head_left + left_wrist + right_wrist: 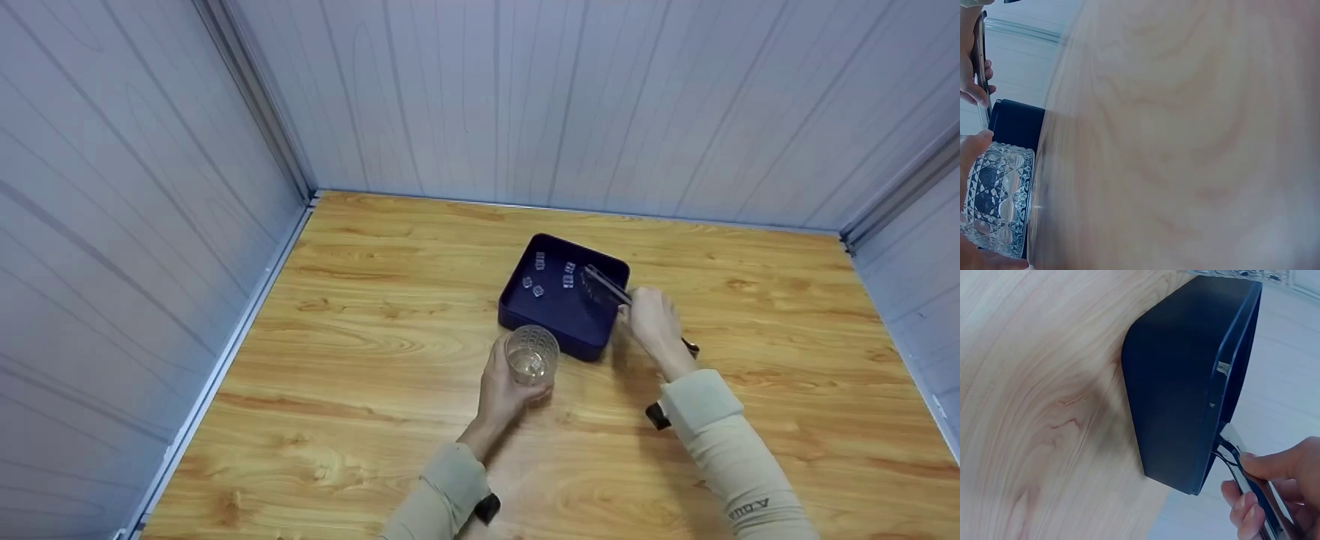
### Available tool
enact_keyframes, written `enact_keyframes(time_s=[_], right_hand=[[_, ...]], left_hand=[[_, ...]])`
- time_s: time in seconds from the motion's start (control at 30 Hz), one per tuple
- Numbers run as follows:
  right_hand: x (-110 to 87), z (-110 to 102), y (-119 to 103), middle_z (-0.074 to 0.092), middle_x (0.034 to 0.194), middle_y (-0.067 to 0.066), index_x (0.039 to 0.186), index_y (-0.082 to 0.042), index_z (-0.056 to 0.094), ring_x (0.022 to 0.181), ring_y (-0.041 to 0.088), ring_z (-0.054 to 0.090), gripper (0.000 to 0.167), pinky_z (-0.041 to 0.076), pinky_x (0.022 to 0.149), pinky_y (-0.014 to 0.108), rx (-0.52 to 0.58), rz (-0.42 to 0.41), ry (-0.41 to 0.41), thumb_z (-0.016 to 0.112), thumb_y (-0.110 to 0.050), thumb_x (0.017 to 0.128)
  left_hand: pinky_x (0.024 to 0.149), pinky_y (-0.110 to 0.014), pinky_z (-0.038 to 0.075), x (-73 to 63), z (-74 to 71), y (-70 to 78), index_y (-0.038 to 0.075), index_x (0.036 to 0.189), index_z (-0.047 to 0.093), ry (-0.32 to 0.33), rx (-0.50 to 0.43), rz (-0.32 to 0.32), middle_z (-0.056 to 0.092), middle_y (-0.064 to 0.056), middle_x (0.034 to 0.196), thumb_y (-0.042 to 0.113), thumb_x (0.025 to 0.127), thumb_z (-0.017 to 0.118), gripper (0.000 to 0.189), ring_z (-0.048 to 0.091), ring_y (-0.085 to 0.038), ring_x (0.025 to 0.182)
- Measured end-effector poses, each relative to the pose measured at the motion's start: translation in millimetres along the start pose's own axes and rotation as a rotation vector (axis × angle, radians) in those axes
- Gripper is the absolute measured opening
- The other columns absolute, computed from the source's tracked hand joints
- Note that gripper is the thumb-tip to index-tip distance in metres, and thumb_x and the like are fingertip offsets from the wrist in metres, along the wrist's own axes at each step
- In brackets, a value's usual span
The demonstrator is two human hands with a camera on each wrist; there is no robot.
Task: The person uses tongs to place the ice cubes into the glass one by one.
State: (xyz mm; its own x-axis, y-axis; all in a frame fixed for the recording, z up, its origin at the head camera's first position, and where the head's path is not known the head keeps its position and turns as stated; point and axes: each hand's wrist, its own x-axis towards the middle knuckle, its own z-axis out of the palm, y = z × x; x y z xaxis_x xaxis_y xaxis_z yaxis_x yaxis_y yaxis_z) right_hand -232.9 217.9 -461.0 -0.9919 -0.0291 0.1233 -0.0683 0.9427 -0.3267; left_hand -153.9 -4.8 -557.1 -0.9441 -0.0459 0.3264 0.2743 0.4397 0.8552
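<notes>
One of the clear cubes left of the right hand could slip if the metal tongs pinch it off-centre, as that hand grips them slanting forward-left into the navy tray beside it, while the left hand curls around a faceted glass tumbler.

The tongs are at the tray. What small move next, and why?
If empty, the tongs should probably close on a nearby clear piece: they reach in beside two, and the left hand holds the glass near the tray.
</notes>
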Motion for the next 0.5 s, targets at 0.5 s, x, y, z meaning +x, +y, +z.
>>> enact_keyframes(time_s=[0.5], right_hand=[[-19.9, -13.7, 1.4, 0.059, 0.064, 0.015, 0.073, -0.001, 0.064, 0.059, 0.034, 0.055, 0.012, 0.044, 0.051, 0.047, 0.038, -0.084, 0.066, 0.062, -0.011, 0.079]], left_hand=[[0.094, -0.035, 0.040, 0.9, 0.2, -1.3, 0.008, 0.123, 0.037, 0.008, 0.006, 0.008, 0.051, -0.008, 0.115, 0.020, 0.048, 0.085, 0.091, 0.049, -0.023, 0.107]])
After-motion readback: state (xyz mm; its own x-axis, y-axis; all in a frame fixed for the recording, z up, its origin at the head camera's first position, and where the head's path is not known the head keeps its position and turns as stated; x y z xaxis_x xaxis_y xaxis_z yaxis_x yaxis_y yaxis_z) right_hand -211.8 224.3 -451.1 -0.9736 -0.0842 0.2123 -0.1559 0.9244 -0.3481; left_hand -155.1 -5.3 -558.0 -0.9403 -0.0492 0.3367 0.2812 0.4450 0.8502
